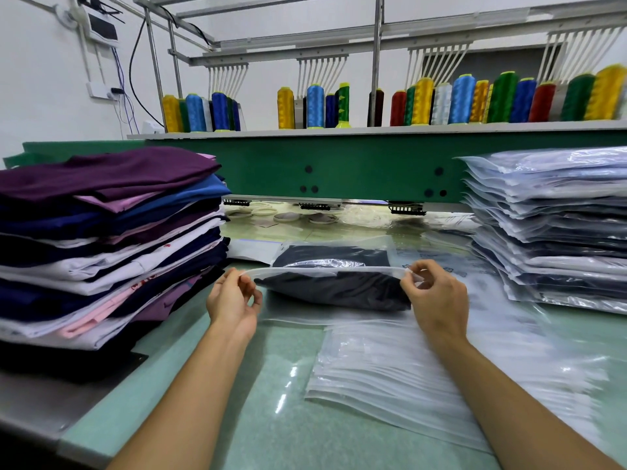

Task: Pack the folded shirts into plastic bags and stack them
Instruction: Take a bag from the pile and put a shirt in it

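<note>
Lying nearest, by the near edge of the bench (264, 401), right of centre: a fanned pile of empty zip bags (390, 368). Just beyond it, the left hand (234, 300) and right hand (437, 296) each pinch one end of the raised upper lip of a clear plastic bag (339, 256), thumb against curled fingers. The mouth is held open. A dark navy folded shirt (339, 288) sits inside, mid-bench, resting on the lower panel. The mouth faces the near edge and its opening runs left to right. The bag's long axis appears to run near-to-far, though foreshortening makes that uncertain. Judged step: shirt loaded, bag not yet closed. The next move calls for lowering the lip onto its mate, pressing the zip shut across the full width, then lifting the pack. At the left edge stands the stack of folded shirts (108, 239), and at the right edge the stack of packed bags (549, 232), the likely destination. Farther back: a green machine beam (356, 164), with thread cones (461, 98) on the shelf above.
</note>
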The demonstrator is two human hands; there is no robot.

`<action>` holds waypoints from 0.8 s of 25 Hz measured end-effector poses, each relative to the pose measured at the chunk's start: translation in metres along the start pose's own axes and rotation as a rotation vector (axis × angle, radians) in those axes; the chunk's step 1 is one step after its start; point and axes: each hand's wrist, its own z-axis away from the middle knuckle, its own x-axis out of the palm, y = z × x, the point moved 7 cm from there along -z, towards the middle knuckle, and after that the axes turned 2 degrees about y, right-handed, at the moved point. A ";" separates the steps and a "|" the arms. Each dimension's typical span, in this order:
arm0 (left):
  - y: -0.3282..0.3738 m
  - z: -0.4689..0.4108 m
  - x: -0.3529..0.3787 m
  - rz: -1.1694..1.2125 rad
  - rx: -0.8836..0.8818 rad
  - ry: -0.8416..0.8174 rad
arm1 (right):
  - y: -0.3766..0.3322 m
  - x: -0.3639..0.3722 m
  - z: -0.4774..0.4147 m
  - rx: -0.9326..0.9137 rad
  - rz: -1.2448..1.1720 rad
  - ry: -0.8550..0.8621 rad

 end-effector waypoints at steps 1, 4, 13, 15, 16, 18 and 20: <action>-0.002 0.000 -0.001 -0.013 -0.019 0.006 | 0.000 0.000 0.000 0.005 -0.003 0.010; -0.003 0.002 0.000 0.019 -0.045 -0.003 | -0.004 -0.002 0.001 -0.009 -0.027 0.038; -0.033 0.036 0.038 0.087 -0.224 -0.105 | -0.032 -0.006 0.007 -0.165 -0.185 0.124; -0.055 0.056 0.066 -0.079 -0.303 -0.225 | -0.050 -0.005 0.013 -0.266 -0.227 0.111; -0.064 0.062 0.076 -0.142 -0.335 -0.240 | -0.060 -0.003 0.017 -0.317 -0.260 0.090; -0.072 0.063 0.090 -0.235 -0.315 -0.183 | -0.073 0.000 0.026 -0.393 -0.319 0.033; -0.071 0.056 0.097 -0.323 -0.245 -0.090 | -0.081 0.002 0.032 -0.430 -0.382 -0.041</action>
